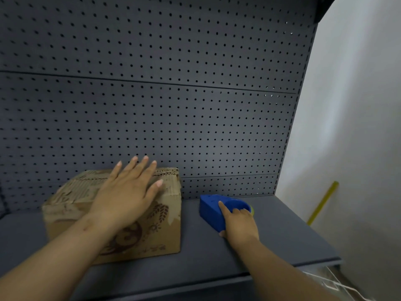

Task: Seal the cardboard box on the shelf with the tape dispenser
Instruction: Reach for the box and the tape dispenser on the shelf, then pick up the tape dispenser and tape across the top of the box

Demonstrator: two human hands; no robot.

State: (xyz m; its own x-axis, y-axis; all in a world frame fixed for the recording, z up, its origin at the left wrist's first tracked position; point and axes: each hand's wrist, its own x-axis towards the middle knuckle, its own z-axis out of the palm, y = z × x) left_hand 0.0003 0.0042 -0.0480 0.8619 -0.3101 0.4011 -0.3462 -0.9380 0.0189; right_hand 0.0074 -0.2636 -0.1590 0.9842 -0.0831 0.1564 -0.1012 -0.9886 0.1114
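A brown cardboard box (152, 224) with dark leaf prints stands on the grey shelf (282, 240), left of centre, its top flaps down. My left hand (128, 192) lies flat over the box top with fingers spread, holding nothing. To the right of the box, a blue tape dispenser (211, 210) rests on the shelf with a bit of yellow-green showing at its far side. My right hand (238, 222) is wrapped around the dispenser's near end, index finger stretched along its top.
A dark pegboard panel (173, 116) rises straight behind the shelf. A white wall (358, 127) stands to the right with a yellow strip (323, 203) leaning on it. The shelf's front edge (217, 281) runs just below my forearms.
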